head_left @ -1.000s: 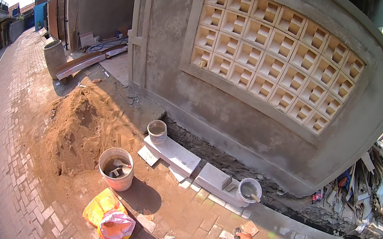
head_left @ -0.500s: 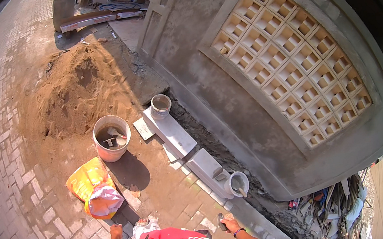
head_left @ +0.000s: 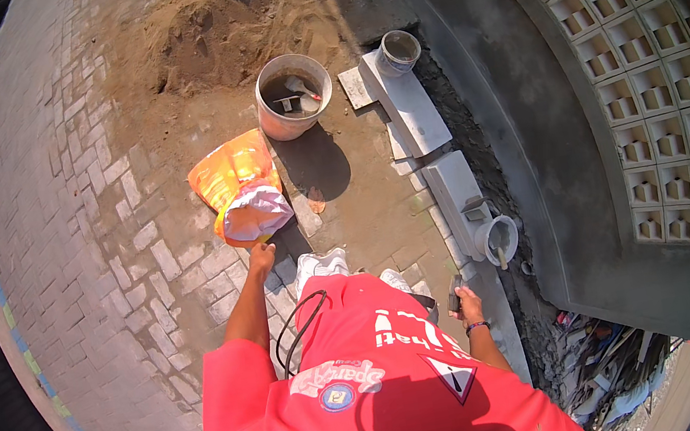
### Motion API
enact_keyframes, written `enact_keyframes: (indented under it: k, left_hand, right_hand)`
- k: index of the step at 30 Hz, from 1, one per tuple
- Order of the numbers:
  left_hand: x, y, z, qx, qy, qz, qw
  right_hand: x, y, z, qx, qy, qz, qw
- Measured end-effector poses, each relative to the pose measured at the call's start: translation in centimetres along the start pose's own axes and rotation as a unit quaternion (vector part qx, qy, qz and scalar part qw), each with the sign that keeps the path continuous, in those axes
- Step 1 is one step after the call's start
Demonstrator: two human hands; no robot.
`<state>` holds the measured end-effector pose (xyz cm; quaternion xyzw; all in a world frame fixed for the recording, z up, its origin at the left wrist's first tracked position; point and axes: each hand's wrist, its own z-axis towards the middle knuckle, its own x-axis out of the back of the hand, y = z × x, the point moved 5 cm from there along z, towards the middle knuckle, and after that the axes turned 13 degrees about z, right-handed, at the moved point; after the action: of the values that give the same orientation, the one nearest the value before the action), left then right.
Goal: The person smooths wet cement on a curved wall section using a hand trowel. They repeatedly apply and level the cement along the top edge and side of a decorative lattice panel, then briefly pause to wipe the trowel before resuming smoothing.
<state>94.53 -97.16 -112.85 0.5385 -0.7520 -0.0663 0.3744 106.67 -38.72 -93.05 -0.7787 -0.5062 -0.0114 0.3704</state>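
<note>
An orange-and-yellow plastic bag (head_left: pixel 235 171) lies on the paving, its pale mouth folded open. My left hand (head_left: pixel 261 257) is at the bag's lower edge, fingers curled; whether it grips the bag is hidden. Low on the right, my right hand (head_left: pixel 469 304) is closed around a narrow dark object (head_left: pixel 453 293) whose kind I cannot make out. Beyond the bag stands a large pale bucket (head_left: pixel 286 125) with grey mix and a trowel (head_left: pixel 302 89) inside. To the right, a smaller white bucket (head_left: pixel 497 238) holds grey mix and a tool with a light handle.
Pale blocks (head_left: pixel 416 109) line a rough trench (head_left: pixel 473 114) along the grey wall (head_left: pixel 513 80). Another small bucket (head_left: pixel 399 52) tops the far block. A sand heap (head_left: pixel 229 26) rises beyond the large bucket. Debris (head_left: pixel 622 366) is piled at the lower right.
The view has tilted down and turned, so more of my red shirt shows. My left hand has moved closer to the bag. My right hand still holds the dark object.
</note>
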Motion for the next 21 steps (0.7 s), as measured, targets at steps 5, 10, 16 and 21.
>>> enact_keyframes:
  k: [5,10,16,21]
  left_hand:
    - [1.7,-1.0,-3.9,0.066,-0.081,-0.022,0.994]
    - [2.1,-2.2,-4.7,0.118,-0.067,-0.027,0.99]
    - [0.4,4.9,-6.9,0.124,-0.051,-0.058,0.989]
    - [-1.5,11.3,-5.8,0.082,-0.027,-0.08,0.993]
  right_hand:
    - [-0.2,-2.0,1.9,-0.093,-0.076,0.298,0.947]
    - [-5.3,-16.0,-0.4,0.024,-0.341,0.439,0.831]
    - [-6.7,-28.6,-2.4,0.079,-0.483,0.455,0.744]
    - [-5.9,-33.3,0.1,0.107,-0.505,0.447,0.731]
